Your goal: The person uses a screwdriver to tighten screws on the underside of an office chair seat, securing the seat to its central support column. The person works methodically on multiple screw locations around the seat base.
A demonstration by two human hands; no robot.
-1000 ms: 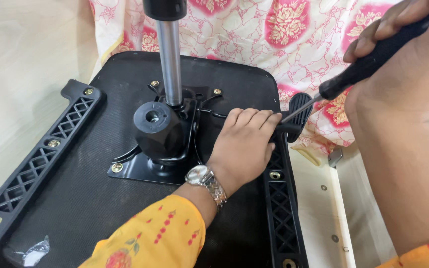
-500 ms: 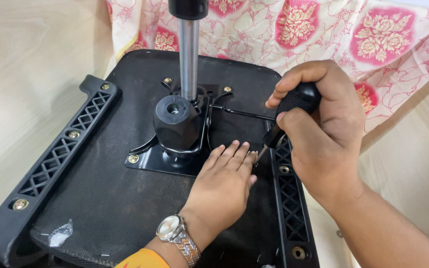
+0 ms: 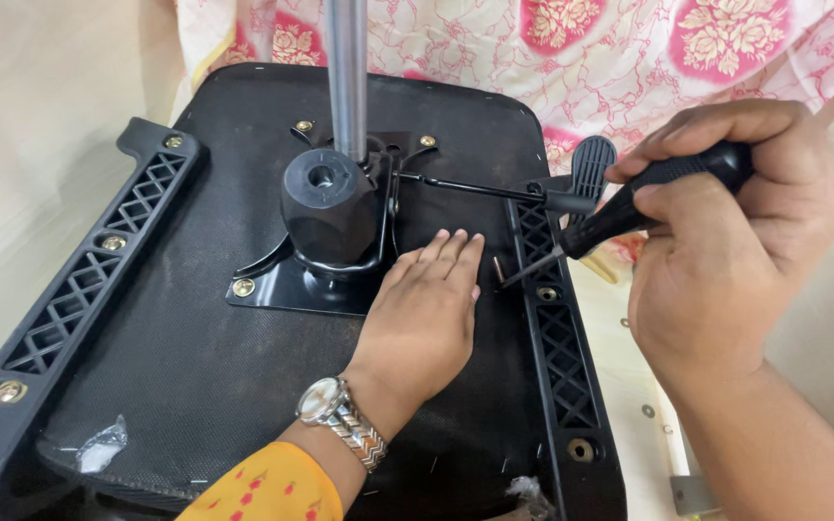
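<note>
My left hand (image 3: 425, 311) lies flat, palm down, on the black underside of an upturned chair seat (image 3: 195, 376), just right of the metal mechanism plate (image 3: 267, 289). It holds nothing. A silver watch (image 3: 338, 417) and a yellow sleeve are on that arm. My right hand (image 3: 726, 256) grips a black-handled screwdriver (image 3: 649, 193). Its tip slants down-left to a small screw by the right black lattice rail (image 3: 567, 362), close to my left fingertips.
A steel column (image 3: 347, 77) rises from a black cylinder housing (image 3: 328, 207). A thin lever with a black paddle (image 3: 591, 166) runs right from it. A second lattice rail (image 3: 79, 289) with brass screws edges the left. Floral fabric (image 3: 581, 58) lies behind, with pale floor (image 3: 31, 116) to the left.
My right hand has swung out to the right, tilting the screwdriver handle that way while its tip stays by the right rail. My left hand remains flat on the seat.
</note>
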